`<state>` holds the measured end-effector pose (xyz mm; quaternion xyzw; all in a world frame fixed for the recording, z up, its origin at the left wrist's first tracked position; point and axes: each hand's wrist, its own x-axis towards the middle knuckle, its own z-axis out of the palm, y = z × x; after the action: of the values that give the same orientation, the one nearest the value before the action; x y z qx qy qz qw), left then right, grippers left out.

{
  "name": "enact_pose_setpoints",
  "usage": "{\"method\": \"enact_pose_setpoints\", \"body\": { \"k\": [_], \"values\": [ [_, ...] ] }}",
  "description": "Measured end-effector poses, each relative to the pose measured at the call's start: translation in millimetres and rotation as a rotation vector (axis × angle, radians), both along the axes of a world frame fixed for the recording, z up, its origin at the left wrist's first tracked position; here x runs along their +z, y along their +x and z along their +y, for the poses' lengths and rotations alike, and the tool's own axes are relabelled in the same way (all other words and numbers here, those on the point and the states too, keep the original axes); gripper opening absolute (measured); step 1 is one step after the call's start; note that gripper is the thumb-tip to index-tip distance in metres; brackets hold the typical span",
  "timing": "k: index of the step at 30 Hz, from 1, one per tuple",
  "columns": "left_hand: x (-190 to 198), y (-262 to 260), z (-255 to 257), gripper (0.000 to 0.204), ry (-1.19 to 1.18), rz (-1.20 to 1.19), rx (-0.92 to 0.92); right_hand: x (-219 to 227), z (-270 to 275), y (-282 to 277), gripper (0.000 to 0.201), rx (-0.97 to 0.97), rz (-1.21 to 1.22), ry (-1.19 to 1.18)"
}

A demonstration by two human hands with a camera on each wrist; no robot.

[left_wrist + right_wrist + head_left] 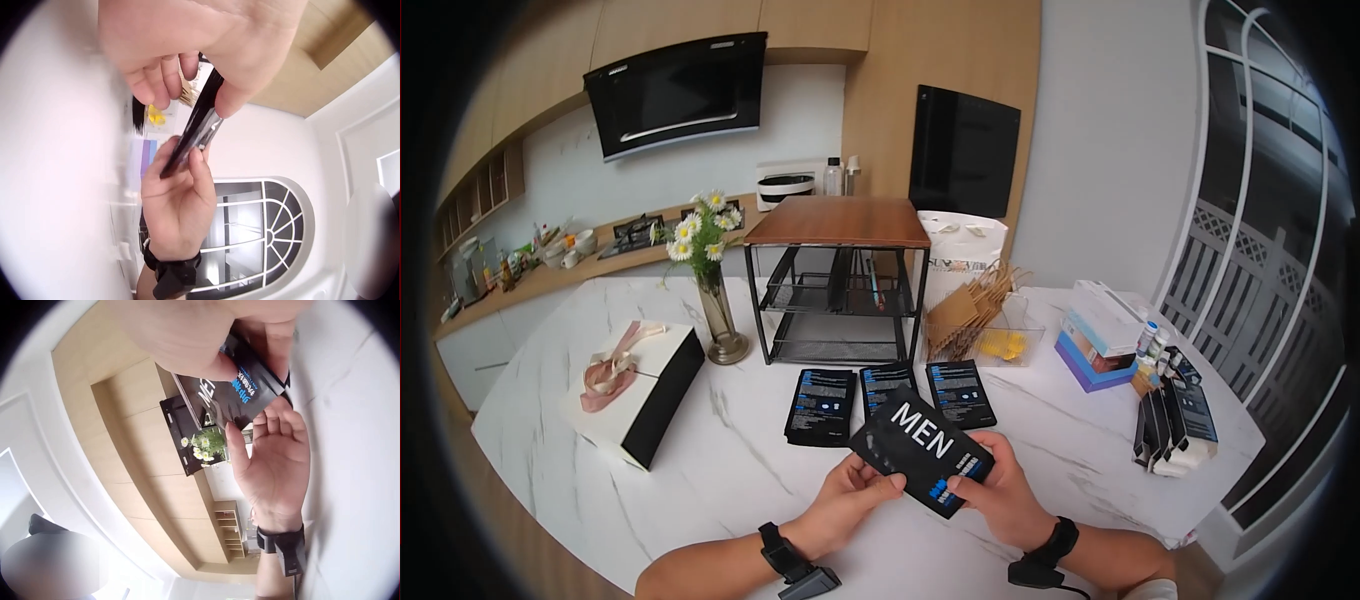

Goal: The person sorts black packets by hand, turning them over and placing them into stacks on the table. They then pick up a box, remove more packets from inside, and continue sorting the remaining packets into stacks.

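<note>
Both hands hold black packets (922, 448) printed "MEN", tilted above the table. The left hand (845, 505) pinches the lower left edge between thumb and fingers; the right hand (1005, 495) grips the right end, its thumb on the printed face. Seen edge-on in the left wrist view, the packets (195, 128) look like a thin stack; the exact number cannot be told. Just behind lie three piles of similar black packets: a left one (820, 405), a middle one (886, 384) partly hidden by the held packets, and a right one (960, 394).
A white gift box (625, 390) with a pink ribbon and a flower vase (722, 325) stand left. Behind the piles is a wood-topped rack (840, 222). A clear bin (1025, 345) holds brown paper bags (970, 312). Stacked boxes (1097, 345) and black-and-white packages (1175, 425) are at right.
</note>
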<state>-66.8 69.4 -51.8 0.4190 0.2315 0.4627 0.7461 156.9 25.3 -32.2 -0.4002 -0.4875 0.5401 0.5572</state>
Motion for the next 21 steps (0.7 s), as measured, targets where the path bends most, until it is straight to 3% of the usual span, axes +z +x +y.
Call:
{"method": "enact_pose_setpoints", "body": {
  "k": [4, 6, 7, 8, 9, 12, 15, 17, 21],
  "values": [
    [14, 5, -16, 0.037, 0.111, 0.087, 0.098, -19, -9, -17, 0.048, 0.094, 0.052, -0.058],
    [25, 4, -19, 0.032, 0.173, 0.118, 0.163, -33, -3, -12, 0.050, 0.151, -0.170, 0.035],
    [25, -2, -16, 0.031, 0.324, 0.273, 0.171, -37, 4, -7, 0.050, 0.150, -0.165, 0.039],
    [26, -5, -15, 0.029, 0.473, 0.428, 0.180, -40, 10, -2, 0.051, 0.090, -0.372, 0.134],
    [25, -4, -14, 0.029, 0.474, 0.432, 0.182, -39, 14, 0, 0.052, 0.029, -0.578, 0.229],
    [17, 3, -9, 0.027, 0.459, 0.520, 0.208, -33, 15, -8, 0.056, -0.012, -0.374, 0.340],
    [-4, 15, 2, 0.033, 0.468, 0.462, 0.217, -45, 20, -13, 0.052, 0.006, -0.331, 0.353],
    [-20, 22, 6, 0.040, 0.381, 0.332, 0.260, -48, 17, -13, 0.051, 0.016, -0.384, 0.303],
    [-22, 29, 0, 0.045, 0.325, 0.354, 0.263, -45, 20, -12, 0.044, -0.008, -0.469, 0.325]
  ]
}}
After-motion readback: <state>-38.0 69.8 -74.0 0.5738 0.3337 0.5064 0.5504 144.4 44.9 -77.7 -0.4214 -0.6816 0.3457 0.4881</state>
